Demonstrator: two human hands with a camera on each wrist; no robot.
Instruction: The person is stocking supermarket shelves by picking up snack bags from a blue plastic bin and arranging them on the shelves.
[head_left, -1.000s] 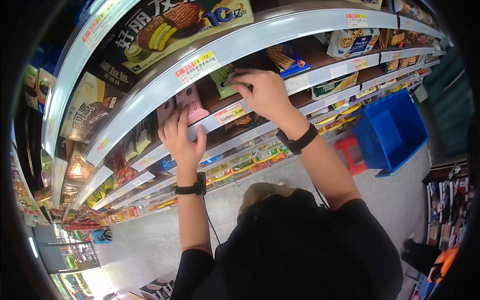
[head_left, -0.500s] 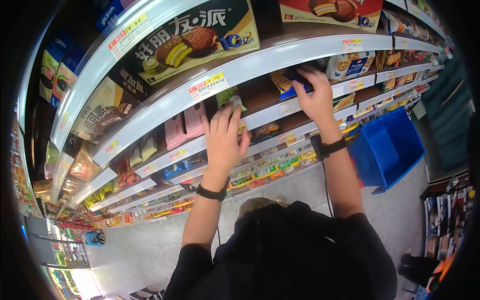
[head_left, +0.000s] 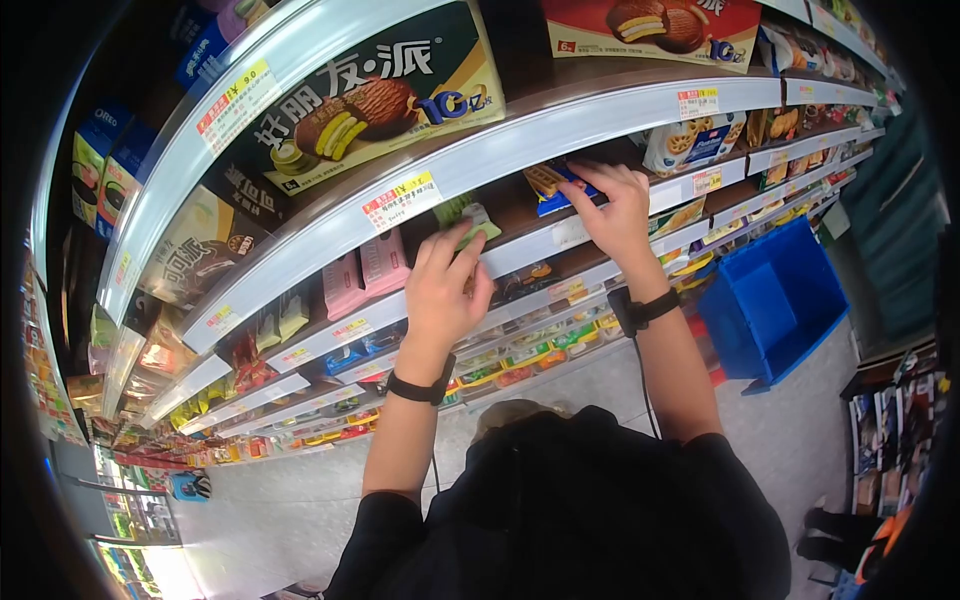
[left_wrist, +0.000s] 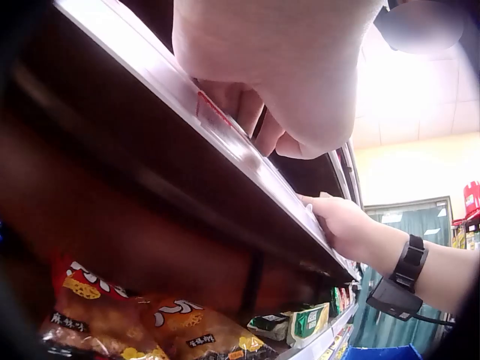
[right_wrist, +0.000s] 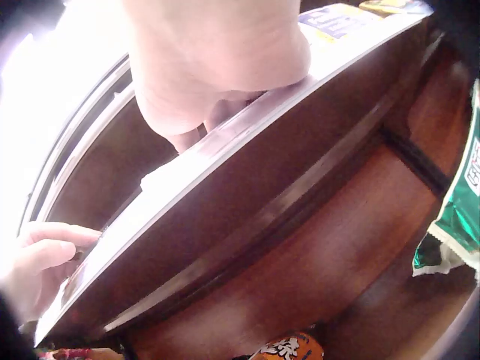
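Note:
In the head view, the left hand reaches up to a shelf, its fingertips touching a green packet near the shelf's front edge. Two pink packets lie just left of it. Further right, the right hand pinches the right part of a blue biscuit packet between thumb and fingers. The left wrist view has the left palm above the shelf edge, its fingertips hidden behind it. Similarly, the right palm covers its own grip in the right wrist view.
Large boxed pies stand on the shelf above. White-and-blue biscuit bags lie right of the right hand. A price rail runs below both hands. At the right, a blue crate stands low beside the shelves.
The left hand has moved right from the pink packets to the green one. Leaving the green packet, the right hand has moved right to the blue packet, and its fingers have closed on it.

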